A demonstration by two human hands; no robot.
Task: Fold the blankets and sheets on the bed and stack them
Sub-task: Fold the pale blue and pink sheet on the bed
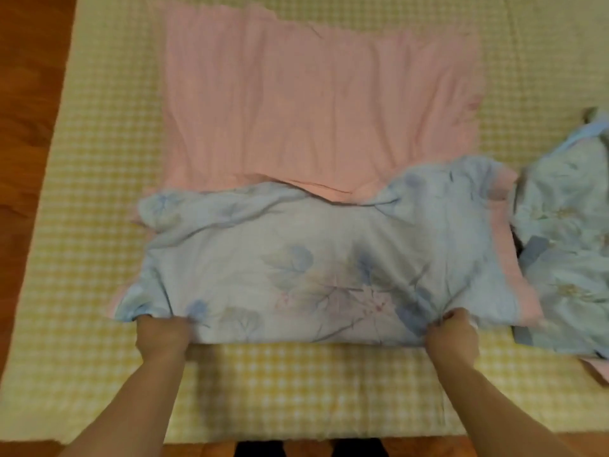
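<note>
1. On the yellow-and-white checked bed (99,179): one pink cotton sheet with a pale blue floral face (323,103), spread flat across the middle, near portion turned over so the floral side shows.
2. Left hand (163,334) at the near left corner of that sheet, fingers curled into the bunched cloth. Firm grip, nothing else held.
3. Right hand (453,336) towards the near right corner, a little inboard of the sheet's pink edge, thumb and fingers pinching the cloth. Closed grip too.
4. Key relation: floral flap running left to right, long axis crosswise between the two hands; bare pink half lying straight beyond the flap, away from both grips. Hands level with each other, neither nearer to the far edge.
5. Likely next, judging by the lie: near edge carried forward over the pink half, or tugged taut to flatten the wrinkles first.
6. Count: two cloths in sight. Second one, a crumpled pale blue floral blanket (566,232), just right of the pink sheet, unfolded. Folded and stacked so far: none visible.
7. Left of the bed: brown wooden floor (26,94).
</note>
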